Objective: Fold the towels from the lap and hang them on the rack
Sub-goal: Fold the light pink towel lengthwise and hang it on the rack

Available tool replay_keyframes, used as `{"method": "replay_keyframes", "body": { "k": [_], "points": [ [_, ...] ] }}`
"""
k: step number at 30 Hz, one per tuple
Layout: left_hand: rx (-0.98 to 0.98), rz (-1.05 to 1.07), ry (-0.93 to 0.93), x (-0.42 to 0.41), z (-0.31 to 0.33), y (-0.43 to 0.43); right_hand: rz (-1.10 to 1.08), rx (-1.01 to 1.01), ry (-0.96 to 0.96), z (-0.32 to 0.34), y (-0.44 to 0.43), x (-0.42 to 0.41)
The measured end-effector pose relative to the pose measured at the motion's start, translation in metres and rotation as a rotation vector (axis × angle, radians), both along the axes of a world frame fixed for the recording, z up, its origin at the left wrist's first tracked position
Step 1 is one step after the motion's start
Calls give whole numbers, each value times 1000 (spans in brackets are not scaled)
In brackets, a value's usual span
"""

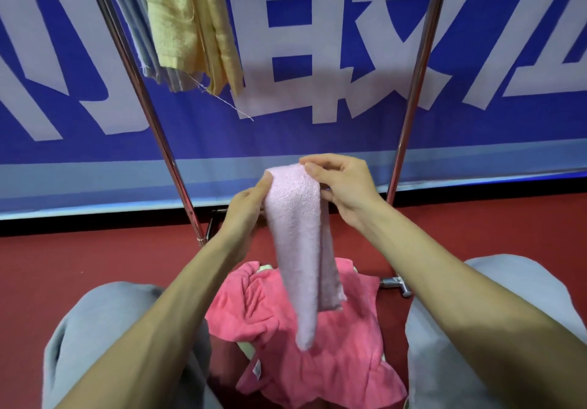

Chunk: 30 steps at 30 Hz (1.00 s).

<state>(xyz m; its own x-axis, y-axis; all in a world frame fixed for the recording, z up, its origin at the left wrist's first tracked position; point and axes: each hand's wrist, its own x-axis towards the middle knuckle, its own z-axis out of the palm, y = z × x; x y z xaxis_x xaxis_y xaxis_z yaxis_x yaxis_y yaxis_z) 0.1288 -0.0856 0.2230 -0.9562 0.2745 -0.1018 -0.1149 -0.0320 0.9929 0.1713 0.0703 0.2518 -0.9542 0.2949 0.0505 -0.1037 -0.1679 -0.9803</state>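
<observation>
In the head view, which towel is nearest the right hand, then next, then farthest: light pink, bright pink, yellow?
1. Light pink towel: pinched by the right hand.
2. Bright pink towel: lying just below.
3. Yellow towel: up left, hanging on the rack.

Both forearms stretched forward, left hand (251,200) gripping pink towel (298,233), right hand (341,183) pinching its top edge

Illegible characters on blue banner (286,135)
</observation>
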Motion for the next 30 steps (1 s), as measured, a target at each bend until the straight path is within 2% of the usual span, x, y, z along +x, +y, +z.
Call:
{"method": "replay_keyframes", "body": {
  "k": [6,11,19,22,24,25,27,30],
  "points": [
    [-2,-202,115,6,-3,8,65,-58,-63,-4,27,10],
    [15,-191,171,8,-3,18,72,305,-80,-11,40,23],
    [-64,-152,237,2,8,19,42,313,-79,-13,38,17],
    [-155,-200,252,-5,18,11,49,511,-80,-6,39,21],
    [-223,-262,285,-8,28,8,-34,727,-44,-1,43,21],
    [-255,-303,306,-9,37,8,-76,754,-19,2,44,20],
    [-309,-406,351,-8,57,9,-63,674,12,10,44,17],
    [-387,-561,433,-3,94,12,144,491,-1,28,38,12]
  ]
}}
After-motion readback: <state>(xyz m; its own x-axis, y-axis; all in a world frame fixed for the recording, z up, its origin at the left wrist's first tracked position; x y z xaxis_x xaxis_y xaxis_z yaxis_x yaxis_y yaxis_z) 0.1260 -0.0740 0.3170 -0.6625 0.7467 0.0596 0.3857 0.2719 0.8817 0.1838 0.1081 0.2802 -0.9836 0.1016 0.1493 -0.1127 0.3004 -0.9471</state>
